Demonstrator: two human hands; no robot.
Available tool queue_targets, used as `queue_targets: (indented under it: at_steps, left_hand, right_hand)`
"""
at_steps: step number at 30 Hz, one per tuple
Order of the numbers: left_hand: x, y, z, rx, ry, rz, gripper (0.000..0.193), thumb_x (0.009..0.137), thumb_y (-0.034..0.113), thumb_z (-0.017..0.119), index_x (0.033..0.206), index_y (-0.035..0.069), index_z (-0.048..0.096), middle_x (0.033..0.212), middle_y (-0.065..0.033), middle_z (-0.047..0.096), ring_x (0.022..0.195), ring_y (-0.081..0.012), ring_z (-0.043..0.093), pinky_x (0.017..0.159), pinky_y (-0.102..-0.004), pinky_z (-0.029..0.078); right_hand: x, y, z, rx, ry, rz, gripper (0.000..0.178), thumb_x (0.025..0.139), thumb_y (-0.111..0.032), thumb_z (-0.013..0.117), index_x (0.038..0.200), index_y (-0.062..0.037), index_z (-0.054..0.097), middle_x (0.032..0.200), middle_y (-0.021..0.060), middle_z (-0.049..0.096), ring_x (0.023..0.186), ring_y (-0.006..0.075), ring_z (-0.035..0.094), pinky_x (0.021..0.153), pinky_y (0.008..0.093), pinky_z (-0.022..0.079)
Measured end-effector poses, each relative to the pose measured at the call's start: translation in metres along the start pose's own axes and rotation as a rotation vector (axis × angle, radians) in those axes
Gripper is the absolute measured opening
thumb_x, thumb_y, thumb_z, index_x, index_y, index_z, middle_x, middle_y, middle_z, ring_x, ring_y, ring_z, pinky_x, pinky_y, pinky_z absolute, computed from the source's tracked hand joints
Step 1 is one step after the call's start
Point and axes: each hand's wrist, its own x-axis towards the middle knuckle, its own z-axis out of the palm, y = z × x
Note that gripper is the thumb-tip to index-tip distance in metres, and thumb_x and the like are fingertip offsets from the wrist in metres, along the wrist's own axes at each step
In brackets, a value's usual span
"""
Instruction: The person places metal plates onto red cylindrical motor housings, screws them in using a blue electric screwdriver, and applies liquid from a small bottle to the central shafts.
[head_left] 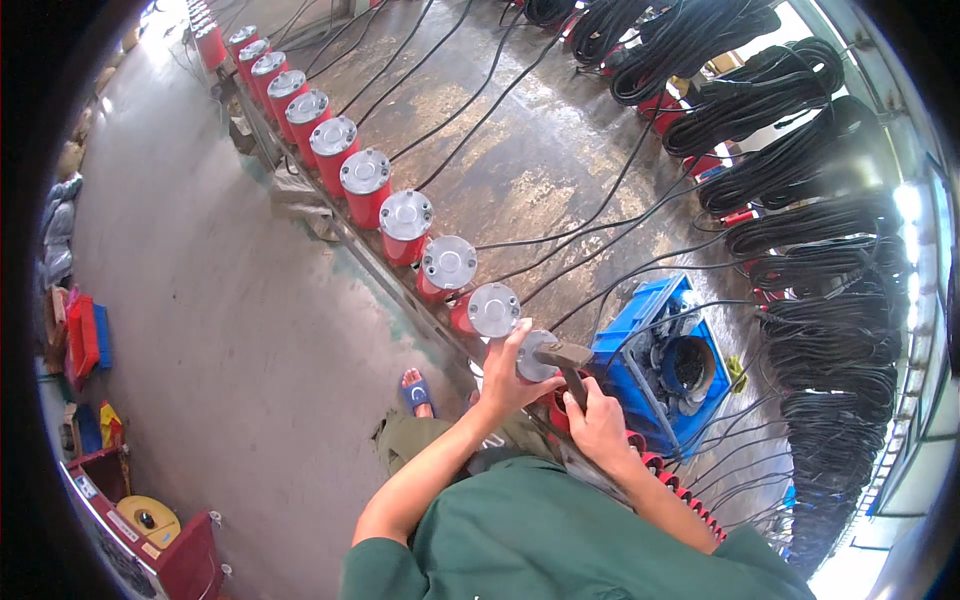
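Note:
In my right hand [600,425] is a hammer [564,354], its fingers wrapped round the dark handle. The hammer head is over the right edge of a round silver metal cap [533,362]; I cannot tell whether they touch. My left hand [508,382] holds the cap's near left side, the thumb low and the fingers reaching up along the rim. This cap sits at the top of a red cylinder, mostly hidden by my hands. Beside it stands another capped red cylinder [493,310], in a long row running to the far left.
A blue crate [640,400] holding metal parts stands right of my hands. Black cables [560,245] run from the cylinders to coiled cable bundles [820,270] along the right. Red cylinders without visible caps [680,490] continue near my right forearm. A maroon box [190,555] stands lower left.

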Motion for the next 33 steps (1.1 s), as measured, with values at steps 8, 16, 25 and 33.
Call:
queue_targets:
  at_steps: [8, 16, 25, 33]
  left_hand:
    - [-0.003, -0.013, 0.001, -0.021, 0.002, 0.05, 0.103, 0.059, 0.036, 0.104, 0.144, 0.003, 0.055, 0.142, -0.0205, 0.065, 0.13, -0.0378, 0.064, 0.111, -0.0474, 0.052]
    - [-0.005, -0.019, -0.003, -0.056, 0.03, 0.067, 0.102, 0.058, 0.036, 0.105, 0.142, 0.003, 0.057, 0.142, -0.0207, 0.065, 0.129, -0.0368, 0.066, 0.109, -0.0459, 0.054]
    - [0.002, -0.016, -0.005, -0.025, 0.04, 0.108, 0.102, 0.059, 0.04, 0.104, 0.141, 0.001, 0.057, 0.14, -0.0208, 0.067, 0.124, -0.0364, 0.069, 0.105, -0.045, 0.056]
    - [0.002, -0.008, -0.003, -0.041, 0.013, 0.083, 0.104, 0.061, 0.033, 0.103, 0.146, 0.001, 0.054, 0.139, -0.0221, 0.066, 0.125, -0.0385, 0.067, 0.105, -0.0462, 0.055]
  right_hand:
    - [-0.008, -0.022, -0.023, 0.183, 0.135, -0.088, 0.019, 0.103, -0.015, 0.065, 0.113, 0.0014, 0.063, 0.076, 0.0215, 0.068, 0.063, 0.032, 0.067, 0.062, 0.0428, 0.05]
    - [-0.002, -0.045, -0.056, 0.196, -0.056, 0.004, 0.022, 0.103, -0.02, 0.067, 0.111, 0.0001, 0.066, 0.078, 0.0215, 0.068, 0.069, 0.0344, 0.069, 0.065, 0.0421, 0.052]
    - [0.008, -0.032, -0.044, 0.016, -0.136, -0.045, 0.023, 0.101, -0.022, 0.067, 0.11, 0.0001, 0.068, 0.076, 0.0258, 0.068, 0.075, 0.0464, 0.071, 0.062, 0.0492, 0.053]
    - [-0.004, -0.011, -0.005, -0.1, -0.075, -0.045, 0.019, 0.102, -0.019, 0.064, 0.113, -0.0046, 0.058, 0.078, 0.0266, 0.07, 0.075, 0.0477, 0.071, 0.065, 0.0561, 0.054]
